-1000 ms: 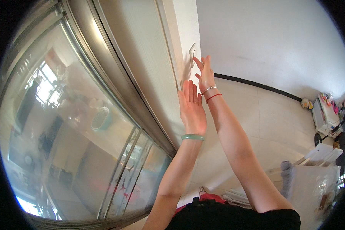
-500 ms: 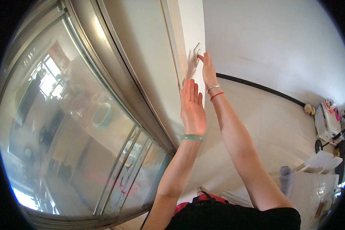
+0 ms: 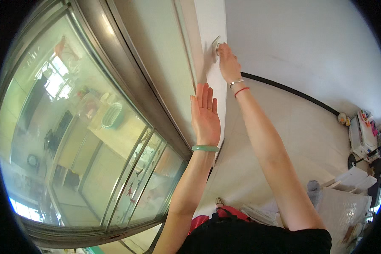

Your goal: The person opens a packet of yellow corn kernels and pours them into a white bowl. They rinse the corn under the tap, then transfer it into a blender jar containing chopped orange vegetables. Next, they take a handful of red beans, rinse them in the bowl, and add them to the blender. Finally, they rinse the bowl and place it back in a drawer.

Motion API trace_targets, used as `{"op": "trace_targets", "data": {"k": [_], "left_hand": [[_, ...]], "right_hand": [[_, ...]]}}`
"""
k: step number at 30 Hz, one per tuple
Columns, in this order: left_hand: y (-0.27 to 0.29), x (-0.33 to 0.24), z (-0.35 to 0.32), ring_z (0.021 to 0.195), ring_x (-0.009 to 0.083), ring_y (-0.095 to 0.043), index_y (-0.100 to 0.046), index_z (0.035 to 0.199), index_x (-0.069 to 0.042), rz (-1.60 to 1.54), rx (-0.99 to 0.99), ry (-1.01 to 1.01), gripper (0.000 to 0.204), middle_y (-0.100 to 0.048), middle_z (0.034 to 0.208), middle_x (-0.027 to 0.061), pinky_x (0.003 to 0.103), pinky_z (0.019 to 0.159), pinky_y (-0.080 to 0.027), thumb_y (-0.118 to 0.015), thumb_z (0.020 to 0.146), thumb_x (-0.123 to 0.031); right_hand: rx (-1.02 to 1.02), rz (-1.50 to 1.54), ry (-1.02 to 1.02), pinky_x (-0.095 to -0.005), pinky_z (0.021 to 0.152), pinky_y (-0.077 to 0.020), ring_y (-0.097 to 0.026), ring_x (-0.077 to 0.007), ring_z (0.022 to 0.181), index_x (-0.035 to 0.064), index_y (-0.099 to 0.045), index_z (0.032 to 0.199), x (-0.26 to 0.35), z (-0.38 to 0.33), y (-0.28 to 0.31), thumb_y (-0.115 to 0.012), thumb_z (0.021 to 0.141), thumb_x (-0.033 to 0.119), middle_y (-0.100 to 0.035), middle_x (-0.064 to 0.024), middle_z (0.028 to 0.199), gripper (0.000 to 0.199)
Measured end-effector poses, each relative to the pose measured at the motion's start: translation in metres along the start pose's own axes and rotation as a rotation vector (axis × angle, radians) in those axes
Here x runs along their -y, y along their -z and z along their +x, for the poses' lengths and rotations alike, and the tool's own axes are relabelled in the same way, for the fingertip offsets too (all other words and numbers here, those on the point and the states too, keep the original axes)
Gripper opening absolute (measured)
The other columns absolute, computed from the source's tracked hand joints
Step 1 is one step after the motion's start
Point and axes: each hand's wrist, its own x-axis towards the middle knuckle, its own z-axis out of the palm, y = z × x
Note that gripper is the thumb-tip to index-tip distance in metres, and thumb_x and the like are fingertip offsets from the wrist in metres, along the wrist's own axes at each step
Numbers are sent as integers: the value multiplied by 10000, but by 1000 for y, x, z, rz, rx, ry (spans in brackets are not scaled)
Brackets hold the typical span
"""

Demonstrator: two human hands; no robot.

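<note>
My left hand (image 3: 206, 116), wearing a green bangle (image 3: 205, 148), is open with its palm turned up and its fingers stretched out. It holds nothing and is near the edge of the white door frame (image 3: 190, 46); whether it touches cannot be told. Higher up, my right hand (image 3: 230, 65), with a silver bracelet (image 3: 237, 82) and a red string (image 3: 241, 92) at the wrist, reaches to a small light-coloured switch plate (image 3: 215, 50) on the narrow white wall end (image 3: 211, 21). Its fingers are drawn together, the tips at the plate and partly hidden.
On the left is a metal-framed glass door (image 3: 110, 38), with a green basket (image 3: 113, 116) on a counter behind it. A pale wall with a black skirting strip (image 3: 292, 91) stands at right. A white cabinet (image 3: 362, 133) and wrapped white panels (image 3: 343, 211) stand lower right.
My right hand has turned and its fingers have folded in at the plate. The left hand has shifted slightly left. Behind the glass, the room has become brighter and clearer.
</note>
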Motion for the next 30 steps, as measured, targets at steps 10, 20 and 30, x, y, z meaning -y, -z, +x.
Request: {"op": "trace_targets", "data": {"k": [10, 20, 30], "left_hand": [[47, -36, -65, 1424, 221, -291, -358, 1486, -106, -152, -139, -74, 655, -357, 1531, 64, 389, 1187, -182, -279, 1018, -557], [87, -136, -233, 1437, 236, -276, -359, 1487, -104, -283, -201, -214, 641, -361, 1535, 83, 388, 1190, -168, -242, 1029, -537], [125, -264, -456, 1441, 231, -282, -374, 1483, -128, -267, -411, -537, 604, -358, 1539, 87, 400, 1191, -189, -281, 1030, -517]], "right_hand": [[148, 1809, -371, -411, 1159, -220, -259, -254, 1439, 56, -239, 1520, 28, -216, 4, -235, 1002, 613, -293, -107, 1563, 760], [470, 2061, -622, -408, 1176, -209, -236, -223, 1450, 69, -241, 1521, 142, -366, 1, -243, 1019, 560, -265, -73, 1578, 702], [941, 2104, -846, -426, 1174, -245, -272, -233, 1441, 72, -315, 1494, 280, -549, -11, -245, 1018, 561, -317, -93, 1555, 686]]}}
